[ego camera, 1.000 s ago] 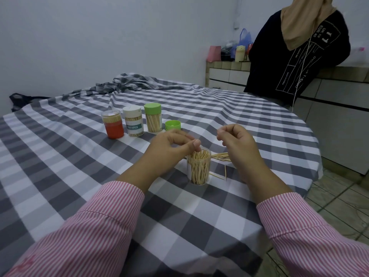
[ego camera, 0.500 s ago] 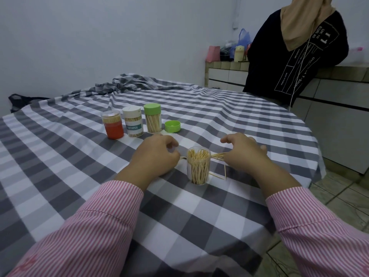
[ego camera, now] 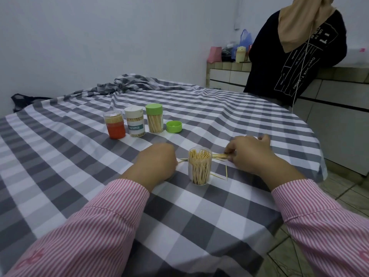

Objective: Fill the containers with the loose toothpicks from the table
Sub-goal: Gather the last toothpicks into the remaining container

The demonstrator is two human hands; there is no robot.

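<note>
Grey-and-white checked cloth (ego camera: 79, 176) over a round table, bunched at the far edge. Second person (ego camera: 295, 56) in a dark top, standing at the far right against a tiled counter (ego camera: 339, 92); white print on the top, turned sideways, only partly legible ("T-SHIRT", "11"). Bags and a pale bottle on the counter's left end, too small to read. Pink-striped sleeves (ego camera: 89, 236) reach in from the near edge. Left hand (ego camera: 157, 162) rests knuckles-up on the cloth just left of the open jar, fingers curled under at a toothpick end; what it holds cannot be told. Right hand (ego camera: 249, 154) lies on the cloth to the jar's right, fingers curled round a bundle of loose toothpicks (ego camera: 219, 156), thumb raised apart. Open jar (ego camera: 200, 166), clear, upright, uncapped, packed with toothpicks, between the two hands. Row of three closed jars farther back, left to right: orange jar (ego camera: 114, 124) with clear cap; white jar (ego camera: 135, 121), teal band reading "TOOTHPICK"; green jar (ego camera: 154, 118), green-capped, unlabelled. Green lid (ego camera: 174, 126) lies loose just right of the green jar. Strays (ego camera: 221, 174): a few single toothpicks on the cloth right of the open jar's base.
</note>
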